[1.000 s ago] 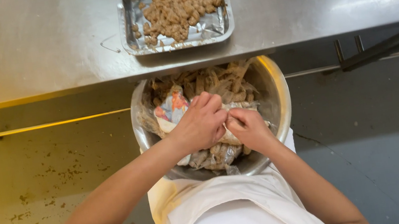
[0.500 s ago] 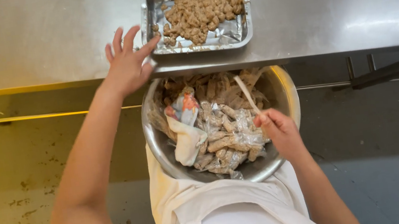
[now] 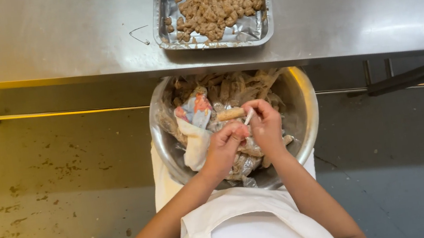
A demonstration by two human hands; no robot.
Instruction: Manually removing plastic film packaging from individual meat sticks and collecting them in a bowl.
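Change: left hand [image 3: 225, 145] has left the foil tray [image 3: 168, 13] on the table [image 3: 43, 38], back over the bowl [image 3: 305, 105], frame centre.
Left hand: curled, fingers closed on bagged sticks [image 3: 245, 150].
Right hand [image 3: 265, 122]: pinching a pale stick [image 3: 248, 117].

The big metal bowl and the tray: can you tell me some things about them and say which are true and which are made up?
1. Both hands, left hand and right hand, are over the metal bowl. True.
2. The foil tray sits on the floor. False: it rests on the steel table.
3. The foil tray holds brown chunks. True.
4. The bowl is empty. False: it holds clear wrappers, tan sticks and a cloth.
5. The right hand pinches a thin pale stick. True.
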